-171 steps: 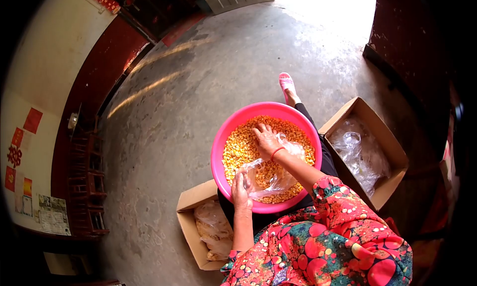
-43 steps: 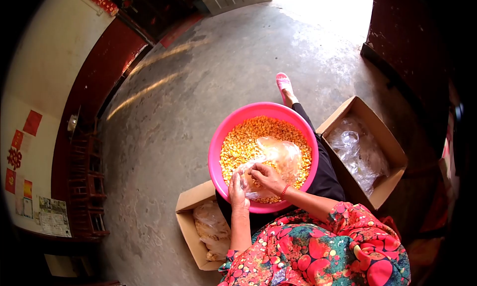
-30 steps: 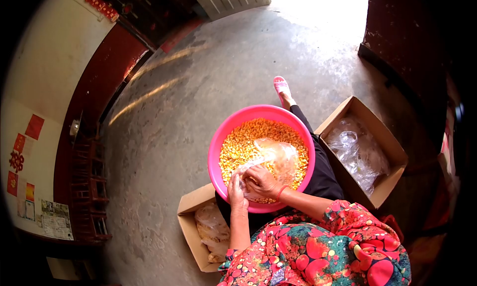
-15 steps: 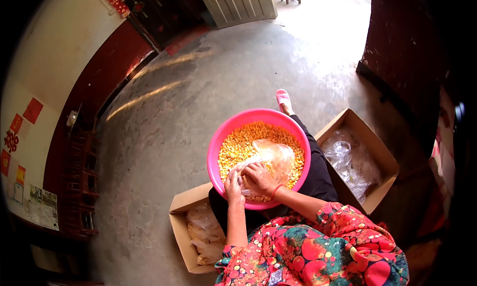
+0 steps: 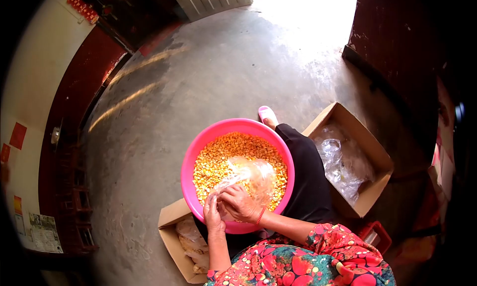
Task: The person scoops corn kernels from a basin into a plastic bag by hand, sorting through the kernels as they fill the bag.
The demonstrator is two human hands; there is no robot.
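Note:
A pink basin (image 5: 188, 174) full of yellow corn kernels (image 5: 238, 145) rests on my lap. Over the kernels lies a clear plastic bag (image 5: 258, 174), its gathered end toward the basin's near left side. My left hand (image 5: 213, 212) pinches that end of the bag, fingers closed. Close beside it, my right hand (image 5: 240, 204) has its fingers bent and closed on the same plastic. Exactly how the fingertips hold the film is hidden.
To my right is a cardboard box (image 5: 370, 137) with crumpled clear bags (image 5: 343, 161). Left of my legs another cardboard box (image 5: 169, 236) holds filled plastic bags (image 5: 193, 241). A red container (image 5: 375, 236) stands at lower right. Dark wooden furniture (image 5: 74, 196) lines the left wall.
The view has shifted, so the basin and both hands appear further left and lower. Both hands stay at the bag's gathered end, and the red container has come into sight.

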